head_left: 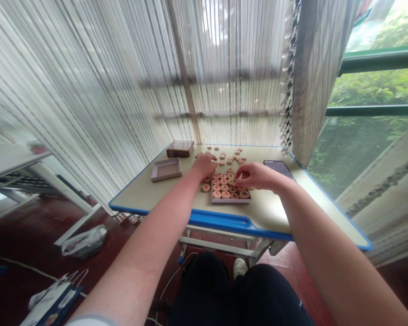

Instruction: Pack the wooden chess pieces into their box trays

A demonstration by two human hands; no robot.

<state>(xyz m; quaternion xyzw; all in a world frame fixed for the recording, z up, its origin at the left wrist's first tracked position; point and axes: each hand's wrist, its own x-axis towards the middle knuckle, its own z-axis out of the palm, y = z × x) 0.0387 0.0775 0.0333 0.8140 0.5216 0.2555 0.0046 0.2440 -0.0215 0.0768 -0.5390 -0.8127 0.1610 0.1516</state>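
Observation:
A shallow open box [231,200] holds rows of round wooden Chinese chess pieces [223,188] with red and dark characters. My right hand [253,175] is over the box's right side, thumb and fingers pinched at a chess piece that they partly cover. Beyond the box's far left corner, my left hand [206,165] reaches low over the tabletop, fingers loosely bent and apart, close to loose pieces. One red-marked piece [206,187] lies just left of the box. Further loose pieces [230,160] are scattered behind it.
On the blue-edged table [136,192], a grey box lid or tray [166,170] lies at the left, with a brown box [180,148] behind it. A dark phone [279,168] rests at the right. String curtains hang behind the table.

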